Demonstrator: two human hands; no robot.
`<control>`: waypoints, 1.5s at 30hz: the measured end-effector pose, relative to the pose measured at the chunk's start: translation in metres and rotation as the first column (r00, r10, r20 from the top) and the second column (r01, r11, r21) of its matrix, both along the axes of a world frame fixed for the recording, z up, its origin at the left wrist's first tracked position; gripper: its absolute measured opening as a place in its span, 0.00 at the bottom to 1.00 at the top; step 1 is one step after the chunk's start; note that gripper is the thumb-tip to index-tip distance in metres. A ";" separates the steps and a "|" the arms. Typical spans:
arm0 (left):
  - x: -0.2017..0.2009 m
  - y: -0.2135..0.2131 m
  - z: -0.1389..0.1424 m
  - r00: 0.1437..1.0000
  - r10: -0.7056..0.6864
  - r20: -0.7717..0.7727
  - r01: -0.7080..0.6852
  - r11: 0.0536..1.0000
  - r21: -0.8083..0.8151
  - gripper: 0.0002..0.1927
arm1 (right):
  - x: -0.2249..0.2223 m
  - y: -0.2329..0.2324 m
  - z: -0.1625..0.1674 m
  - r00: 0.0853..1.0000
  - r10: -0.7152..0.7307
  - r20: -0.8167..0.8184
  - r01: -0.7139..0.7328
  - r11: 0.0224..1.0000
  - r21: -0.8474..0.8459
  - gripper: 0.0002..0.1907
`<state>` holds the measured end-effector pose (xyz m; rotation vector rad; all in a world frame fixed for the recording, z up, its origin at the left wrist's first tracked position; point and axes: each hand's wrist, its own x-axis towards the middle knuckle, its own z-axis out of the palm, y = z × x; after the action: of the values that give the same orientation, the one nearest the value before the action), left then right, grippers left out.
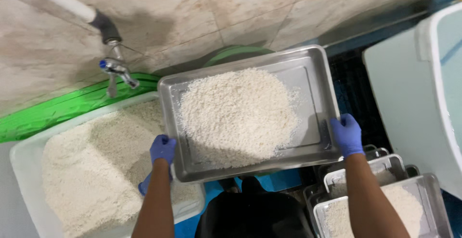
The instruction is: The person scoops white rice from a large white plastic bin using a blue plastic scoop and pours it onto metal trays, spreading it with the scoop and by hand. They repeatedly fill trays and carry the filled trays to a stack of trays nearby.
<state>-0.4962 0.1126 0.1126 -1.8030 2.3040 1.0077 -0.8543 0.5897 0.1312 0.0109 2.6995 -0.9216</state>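
Hands (162, 152) (346, 134) grip opposite edges of tray (315, 81).

Stacked trays (385, 204) cut off below, white bin (414, 89) cropped right

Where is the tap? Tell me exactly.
In the head view the tap is at upper left, on the tiled wall, above the white tub of rice and left of the metal tray.
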 end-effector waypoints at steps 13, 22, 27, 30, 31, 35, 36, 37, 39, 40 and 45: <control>0.053 0.035 0.122 0.930 -0.082 -0.358 0.137 0.982 0.130 0.17 | 0.177 0.126 0.070 0.836 -0.501 0.225 0.549 0.771 -0.323 0.19; 0.029 0.125 0.184 0.857 -0.308 -0.413 0.415 0.888 0.197 0.14 | 0.342 0.250 0.101 0.697 -0.700 0.157 0.712 0.648 -0.272 0.19; 0.017 0.162 0.169 0.829 -0.414 -0.375 0.527 0.803 0.278 0.15 | 0.460 0.299 0.109 0.486 -0.844 0.227 0.862 0.421 -0.282 0.19; 0.005 0.201 0.153 0.789 -0.493 -0.366 0.601 0.743 0.294 0.13 | 0.498 0.340 0.087 0.457 -0.873 0.171 0.871 0.400 -0.284 0.19; 0.001 0.222 0.144 0.768 -0.517 -0.379 0.628 0.725 0.282 0.12 | 0.510 0.357 0.077 0.476 -0.869 0.136 0.859 0.426 -0.284 0.19; -0.028 0.312 0.113 0.648 -0.678 -0.347 0.752 0.642 0.151 0.11 | 0.558 0.404 0.029 0.335 -0.939 0.080 0.936 0.322 -0.140 0.22; -0.030 0.340 0.104 0.645 -0.680 -0.349 0.759 0.621 0.195 0.11 | 0.574 0.415 0.019 0.310 -0.947 0.082 0.948 0.302 -0.098 0.21; -0.029 0.371 0.093 0.646 -0.678 -0.351 0.762 0.604 0.235 0.12 | 0.587 0.427 0.009 0.195 -0.967 0.163 0.975 0.173 -0.137 0.19; -0.040 0.436 0.067 0.695 -0.641 -0.326 0.719 0.602 0.348 0.11 | 0.601 0.457 -0.007 -0.029 -0.943 0.331 0.978 -0.096 -0.187 0.18; -0.046 0.471 0.048 0.742 -0.605 -0.289 0.666 0.613 0.424 0.09 | 0.603 0.477 -0.013 -0.114 -0.925 0.361 0.960 -0.196 -0.199 0.19; -0.109 0.625 -0.051 0.471 -0.793 -0.388 0.877 0.373 0.303 0.07 | 0.569 0.562 -0.040 -0.482 -0.794 0.371 0.797 -0.573 -0.190 0.26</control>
<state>-0.6053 0.7378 0.0615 -0.1848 2.2589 1.3164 -0.2856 1.1518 0.0917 2.8243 1.3089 -1.7114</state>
